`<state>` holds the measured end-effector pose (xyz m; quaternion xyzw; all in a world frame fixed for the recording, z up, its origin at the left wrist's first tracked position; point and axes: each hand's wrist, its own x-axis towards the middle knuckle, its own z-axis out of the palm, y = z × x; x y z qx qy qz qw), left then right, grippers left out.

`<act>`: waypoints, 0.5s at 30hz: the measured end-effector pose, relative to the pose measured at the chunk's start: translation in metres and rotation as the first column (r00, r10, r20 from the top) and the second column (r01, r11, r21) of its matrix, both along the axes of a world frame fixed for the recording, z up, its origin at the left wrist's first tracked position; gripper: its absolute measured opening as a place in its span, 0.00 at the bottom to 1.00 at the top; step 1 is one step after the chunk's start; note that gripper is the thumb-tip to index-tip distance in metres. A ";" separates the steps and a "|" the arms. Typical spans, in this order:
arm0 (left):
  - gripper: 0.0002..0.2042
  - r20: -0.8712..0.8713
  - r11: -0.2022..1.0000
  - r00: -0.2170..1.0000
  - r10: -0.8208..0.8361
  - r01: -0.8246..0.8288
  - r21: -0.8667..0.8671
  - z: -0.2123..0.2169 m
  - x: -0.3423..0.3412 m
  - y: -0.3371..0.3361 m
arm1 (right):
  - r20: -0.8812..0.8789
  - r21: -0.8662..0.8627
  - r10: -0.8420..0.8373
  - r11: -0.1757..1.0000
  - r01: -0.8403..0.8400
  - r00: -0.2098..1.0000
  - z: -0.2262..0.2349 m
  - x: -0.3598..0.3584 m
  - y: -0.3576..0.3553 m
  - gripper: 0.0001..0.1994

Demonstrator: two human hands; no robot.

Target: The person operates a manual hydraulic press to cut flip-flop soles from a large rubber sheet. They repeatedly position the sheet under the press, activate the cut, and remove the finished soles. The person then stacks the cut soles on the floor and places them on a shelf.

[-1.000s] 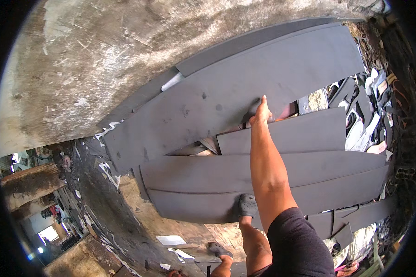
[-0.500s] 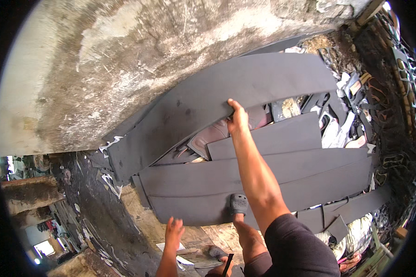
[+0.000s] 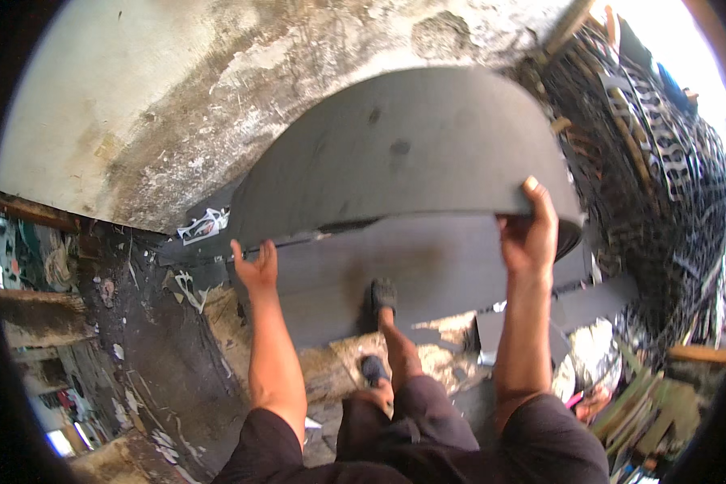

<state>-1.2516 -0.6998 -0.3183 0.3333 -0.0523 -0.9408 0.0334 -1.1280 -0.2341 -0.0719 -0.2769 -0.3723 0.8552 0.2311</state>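
A long dark grey sheet point(image 3: 436, 153), which looks like foam or rubber, arches up in front of me, its right end bent over. My right hand point(image 3: 534, 230) grips its near edge close to that bend, thumb on top and fingers underneath. At the sheet's left end, my left hand point(image 3: 256, 266) has its fingers spread beside the near edge; whether it touches the sheet I cannot tell. Below the arch lies another flat dark sheet point(image 3: 331, 298), with one of my clog-shod feet point(image 3: 383, 298) on it.
A stained, peeling wall point(image 3: 210, 105) rises behind the sheets. To the right hangs a tangle of dark cut-out strips point(image 3: 669, 161), with scrap pieces point(image 3: 645, 411) piled below it. White scraps point(image 3: 206, 226) lie at the left by the wall. My other foot point(image 3: 373, 369) stands on worn boards.
My right hand has moved right along the sheet, lifting it and bending its right end. The left hand has come up to the sheet's left end. My view has shifted too.
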 end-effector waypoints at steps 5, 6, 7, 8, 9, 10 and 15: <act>0.19 -0.041 0.968 0.984 -0.174 0.163 -0.193 0.097 0.026 0.047 | -0.149 0.167 -0.049 0.983 0.074 0.988 0.132 0.110 0.048 0.13; 0.18 -0.083 0.966 0.985 -0.150 0.128 -0.224 0.098 0.024 0.036 | -0.165 0.206 -0.013 0.977 0.047 0.986 0.146 0.130 0.067 0.13; 0.18 -0.132 0.964 0.983 -0.129 0.093 -0.249 0.102 0.025 0.041 | -0.179 0.240 -0.062 0.965 0.105 0.982 0.162 0.148 0.073 0.12; 0.16 -0.081 0.955 0.982 -0.172 0.146 -0.258 0.146 0.053 0.077 | -0.161 0.258 -0.118 0.953 0.158 0.980 0.167 0.172 0.092 0.13; 0.17 -0.127 0.946 0.964 -0.234 0.196 -0.256 0.177 0.083 0.093 | -0.111 0.256 -0.196 0.942 0.219 0.974 0.175 0.195 0.109 0.13; 0.18 -0.165 0.954 0.957 -0.239 0.199 -0.226 0.202 0.108 0.104 | -0.068 0.249 -0.250 0.933 0.260 0.966 0.178 0.212 0.125 0.13; 0.24 -0.136 0.810 0.943 -0.304 0.181 -0.558 0.241 0.204 0.156 | 0.005 0.209 -0.212 0.956 0.206 0.977 0.122 0.274 0.206 0.16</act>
